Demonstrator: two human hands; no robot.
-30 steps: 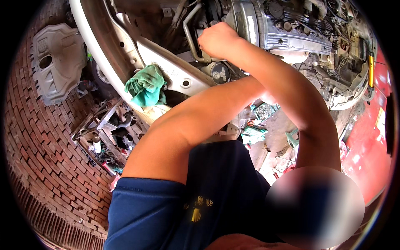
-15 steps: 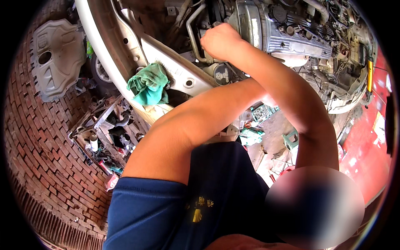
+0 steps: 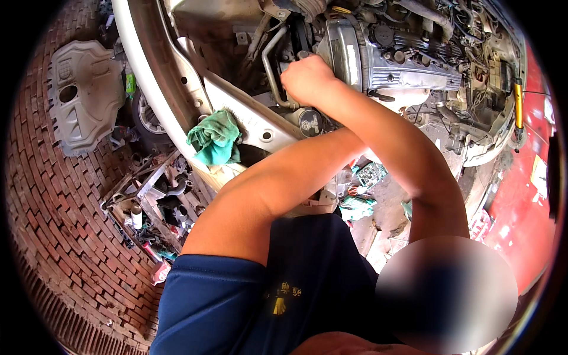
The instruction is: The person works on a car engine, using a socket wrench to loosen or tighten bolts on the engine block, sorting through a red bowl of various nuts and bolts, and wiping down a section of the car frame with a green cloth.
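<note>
My right hand (image 3: 307,78) is closed at the left end of the car engine (image 3: 414,77), knuckles up, beside the silver ribbed end cover (image 3: 344,53). Its fingertips, and whatever they grip, are hidden under the hand. A small dark round piece (image 3: 303,54) shows just beyond the knuckles. Close to its left side runs a bent metal pipe (image 3: 270,65), and a black round cap (image 3: 310,122) sits below the wrist. My left forearm (image 3: 319,151) reaches up and passes beneath the right forearm, which hides my left hand.
A green rag (image 3: 214,137) lies crumpled on the white fender edge (image 3: 145,65). At left, a large metal cover (image 3: 89,97) and a wheel (image 3: 147,112) rest on the brick floor, near a crate of loose parts (image 3: 148,198). A yellow-and-black rod (image 3: 519,109) stands at right.
The whole view has shifted, so the engine bay appears slightly lower and further left. My right hand stays closed at the engine's end, and the dark round piece beyond it now shows.
</note>
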